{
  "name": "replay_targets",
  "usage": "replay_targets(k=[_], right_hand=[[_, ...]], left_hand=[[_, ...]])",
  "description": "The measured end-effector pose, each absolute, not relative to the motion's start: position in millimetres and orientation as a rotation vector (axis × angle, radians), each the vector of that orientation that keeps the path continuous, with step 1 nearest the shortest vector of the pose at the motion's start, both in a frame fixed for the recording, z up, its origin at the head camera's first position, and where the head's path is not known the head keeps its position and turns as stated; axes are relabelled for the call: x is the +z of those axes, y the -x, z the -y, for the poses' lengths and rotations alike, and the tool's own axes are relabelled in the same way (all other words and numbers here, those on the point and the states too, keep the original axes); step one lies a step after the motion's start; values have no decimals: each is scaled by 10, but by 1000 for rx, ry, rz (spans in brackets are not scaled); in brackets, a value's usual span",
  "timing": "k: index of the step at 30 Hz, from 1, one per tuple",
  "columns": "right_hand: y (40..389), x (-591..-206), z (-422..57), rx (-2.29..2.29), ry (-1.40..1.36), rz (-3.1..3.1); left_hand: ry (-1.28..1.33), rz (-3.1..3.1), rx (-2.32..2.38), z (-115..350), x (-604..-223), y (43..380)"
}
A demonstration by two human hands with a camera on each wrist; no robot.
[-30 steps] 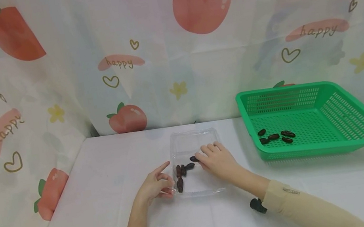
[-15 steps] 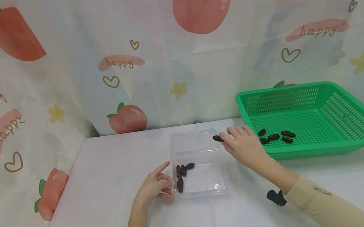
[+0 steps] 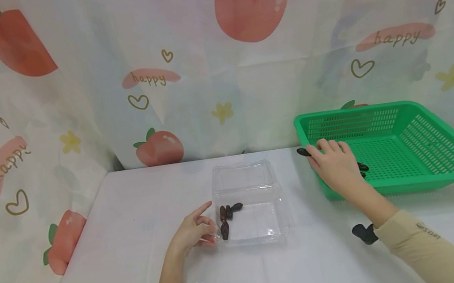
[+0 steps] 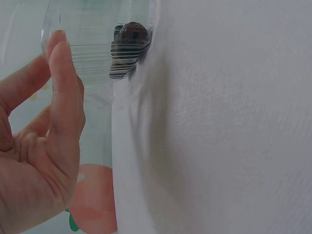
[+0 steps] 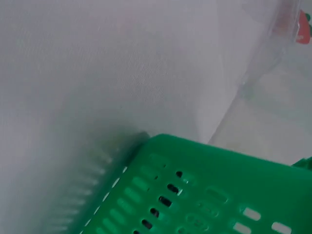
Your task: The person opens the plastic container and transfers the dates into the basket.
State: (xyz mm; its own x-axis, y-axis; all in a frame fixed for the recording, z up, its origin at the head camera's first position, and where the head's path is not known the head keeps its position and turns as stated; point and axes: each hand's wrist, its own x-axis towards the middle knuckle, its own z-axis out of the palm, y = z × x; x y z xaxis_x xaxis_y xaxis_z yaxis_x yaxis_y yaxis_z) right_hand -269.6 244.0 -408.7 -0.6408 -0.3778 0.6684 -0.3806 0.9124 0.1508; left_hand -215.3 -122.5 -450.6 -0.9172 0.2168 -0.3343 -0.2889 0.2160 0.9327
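Near the middle of the bench (image 3: 107, 261), the left hand (image 3: 192, 230) had its fingers loosely extended, touching the left wall of one clear container (image 3: 251, 222). Inside it lay four dark date-like pieces (image 3: 225, 231): three ran front edge to rear, one toward the right edge. By the bench's right rear corner, the right hand (image 3: 334, 163) pinched one held piece (image 3: 303, 152) at one green basket's (image 3: 410, 185) left rim, its long axis nearly parallel to the rear edge, free end leftward. Two basket pieces (image 3: 363, 167) showed.

backdrop cloth (image 3: 192, 97) — "happy" on three pink strokes (image 3: 150, 77) | right sleeve (image 3: 435, 252) — small dark lettering (image 3: 428, 230), illegible
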Motion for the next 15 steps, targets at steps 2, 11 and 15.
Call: replay_targets(k=[2, 11, 15], right_hand=[[2715, -4081, -2516, 18, -502, 2352], [2792, -4045, -2851, -6, -327, 2552], [2811, -4008, -2978, -26, -238, 2691]], left_hand=[[70, -2106, 1745, 1221, -4504, 2155], [79, -2107, 1736, 1225, -4523, 2173], [80, -2100, 1741, 1225, -4525, 2175]])
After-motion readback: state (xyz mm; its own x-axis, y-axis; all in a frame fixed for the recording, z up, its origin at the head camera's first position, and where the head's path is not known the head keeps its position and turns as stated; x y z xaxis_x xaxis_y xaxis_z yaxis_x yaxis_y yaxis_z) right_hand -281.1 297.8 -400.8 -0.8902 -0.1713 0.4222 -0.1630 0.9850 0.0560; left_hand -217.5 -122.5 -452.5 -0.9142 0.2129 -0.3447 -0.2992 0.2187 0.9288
